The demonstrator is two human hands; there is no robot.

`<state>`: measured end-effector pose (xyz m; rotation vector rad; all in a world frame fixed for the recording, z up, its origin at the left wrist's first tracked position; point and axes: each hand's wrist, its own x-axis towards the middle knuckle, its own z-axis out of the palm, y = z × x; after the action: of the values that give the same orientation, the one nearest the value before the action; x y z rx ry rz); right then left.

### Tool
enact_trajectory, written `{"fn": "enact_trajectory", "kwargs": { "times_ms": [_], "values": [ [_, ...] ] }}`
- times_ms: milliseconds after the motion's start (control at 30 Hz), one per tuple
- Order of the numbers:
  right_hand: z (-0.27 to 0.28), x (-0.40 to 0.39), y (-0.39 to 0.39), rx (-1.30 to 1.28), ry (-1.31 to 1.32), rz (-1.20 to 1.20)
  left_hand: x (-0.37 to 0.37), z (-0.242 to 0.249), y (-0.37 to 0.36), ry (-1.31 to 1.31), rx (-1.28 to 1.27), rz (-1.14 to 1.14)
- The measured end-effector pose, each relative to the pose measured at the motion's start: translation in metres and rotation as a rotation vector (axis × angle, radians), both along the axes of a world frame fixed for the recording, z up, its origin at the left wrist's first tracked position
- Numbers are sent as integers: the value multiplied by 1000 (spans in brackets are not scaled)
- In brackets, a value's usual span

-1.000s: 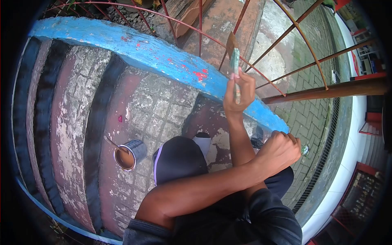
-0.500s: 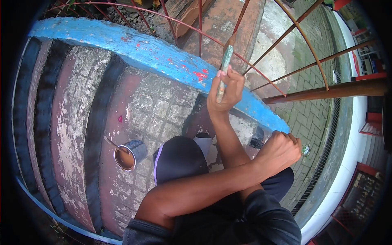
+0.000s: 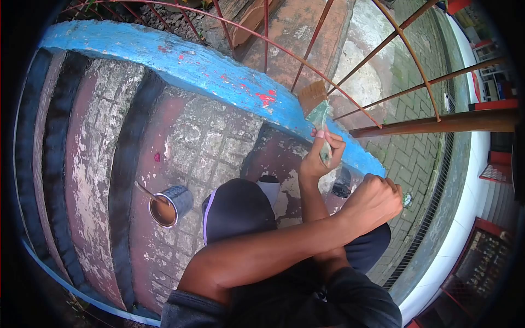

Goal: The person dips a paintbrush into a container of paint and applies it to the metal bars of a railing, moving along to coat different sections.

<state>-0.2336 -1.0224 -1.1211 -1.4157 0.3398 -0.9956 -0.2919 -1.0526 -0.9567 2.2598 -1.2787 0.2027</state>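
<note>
My right hand grips a paintbrush by its pale, worn handle. Its wide brown bristles face the thin metal railing bars, just above the blue ledge; contact with a bar cannot be made out. Crossing over my right forearm, my left arm ends in a closed fist, my left hand, by the right end of the ledge. Whatever its curled fingers hold, if anything, is hidden. A paint can of brown paint stands on the step at my left, a stick leaning in it.
Worn steps with dark edges descend at the left. A thick brown rail crosses at the right above the brick paving and a drain grate. My knee is between the can and my arms.
My right hand has moved right and down with the paintbrush. The brush has turned, so its bristles now show their broad face. My left hand stays nearly still.
</note>
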Motion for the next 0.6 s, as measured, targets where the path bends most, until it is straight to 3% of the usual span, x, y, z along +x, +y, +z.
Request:
{"fn": "enact_trajectory", "kwargs": {
  "times_ms": [33,100,200,533,600],
  "values": [
    [-4,1,1,0,1,1,0,-1,-1,7,-1,-4],
    [-12,10,4,486,-101,31,-1,-2,-2,7,1,3],
    [-13,23,10,636,-99,-17,-3,-3,-2,0,0,10],
    [14,80,24,757,-167,-39,0,1,2,-1,35,-8],
    [27,84,28,890,-224,-64,1,0,1,8,37,-15]
  ]
}}
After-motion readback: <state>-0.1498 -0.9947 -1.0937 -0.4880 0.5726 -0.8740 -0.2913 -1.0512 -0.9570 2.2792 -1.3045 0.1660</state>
